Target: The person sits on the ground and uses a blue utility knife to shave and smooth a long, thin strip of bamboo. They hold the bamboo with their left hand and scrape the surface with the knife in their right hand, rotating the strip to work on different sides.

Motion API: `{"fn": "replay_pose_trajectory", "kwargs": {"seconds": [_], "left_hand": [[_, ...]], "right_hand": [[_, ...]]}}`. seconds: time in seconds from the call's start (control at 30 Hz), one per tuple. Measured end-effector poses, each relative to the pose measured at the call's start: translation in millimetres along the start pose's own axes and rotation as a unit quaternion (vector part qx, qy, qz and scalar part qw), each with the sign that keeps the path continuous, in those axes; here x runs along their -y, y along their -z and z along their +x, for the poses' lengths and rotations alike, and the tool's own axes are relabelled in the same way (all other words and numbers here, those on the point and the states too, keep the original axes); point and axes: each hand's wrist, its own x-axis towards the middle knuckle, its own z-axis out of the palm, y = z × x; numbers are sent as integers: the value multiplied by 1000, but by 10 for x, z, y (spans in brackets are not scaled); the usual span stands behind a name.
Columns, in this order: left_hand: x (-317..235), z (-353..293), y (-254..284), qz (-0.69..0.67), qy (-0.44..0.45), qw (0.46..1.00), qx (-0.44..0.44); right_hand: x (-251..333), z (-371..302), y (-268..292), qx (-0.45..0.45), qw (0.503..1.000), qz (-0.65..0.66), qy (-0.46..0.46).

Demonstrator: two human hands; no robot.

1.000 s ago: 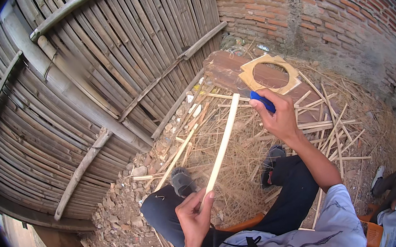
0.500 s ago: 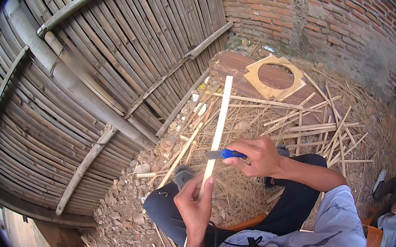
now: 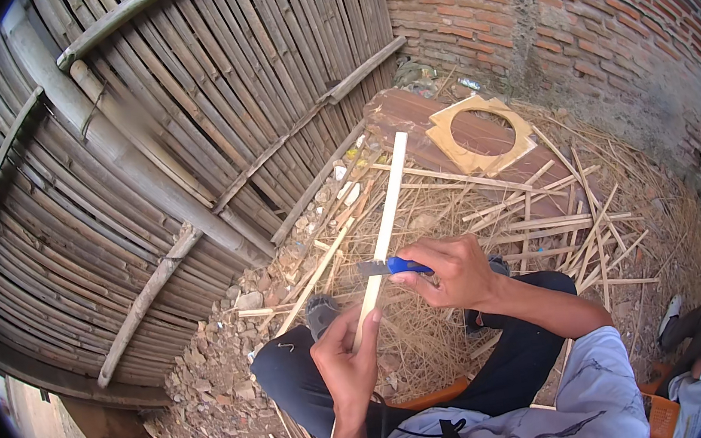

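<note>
The left hand (image 3: 348, 362) has its grip closed around a pale strip (image 3: 391, 201) tilted above the straw (image 3: 438, 339); the right hand (image 3: 458, 272) grips a blue-handled knife (image 3: 408, 265), blade (image 3: 370, 268) crossing the strip

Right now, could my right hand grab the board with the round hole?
Probably not: your right hand is wrapped around the blue-handled knife, and the round-holed board lies farther off, beyond scattered wooden strips.

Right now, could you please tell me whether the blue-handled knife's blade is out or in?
Out: the grey blade shows beyond the blue handle in the right hand, crossing the pale strip.
</note>
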Motion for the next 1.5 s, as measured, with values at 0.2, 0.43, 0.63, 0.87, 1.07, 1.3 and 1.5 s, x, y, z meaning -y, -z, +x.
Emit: {"fn": "replay_pose_trajectory", "kwargs": {"seconds": [0.2, 0.43, 0.63, 0.87, 1.07, 1.3, 1.5], "left_hand": [[87, -91, 196, 20, 14, 999, 36], [219, -304, 575, 55, 14, 998, 24], [122, -100, 667, 241, -129, 962, -8], [-82, 42, 627, 250, -68, 966, 5], [1, 66, 521, 245, -82, 966, -6], [-70, 123, 358, 182, -69, 981, 21], [31, 129, 352, 135, -64, 989, 13]], "right_hand": [[-328, 135, 128, -104, 993, -41, -36], [-889, 367, 728, -116, 951, -102, -269], [-1074, 167, 752, 195, 916, -148, -319], [-1106, -8, 695, 208, 906, -231, -286], [-717, 205, 680, 208, 913, -163, -309], [-1005, -190, 392, 466, 853, -118, -205], [-613, 124, 412, 190, 950, -72, -237]]}}
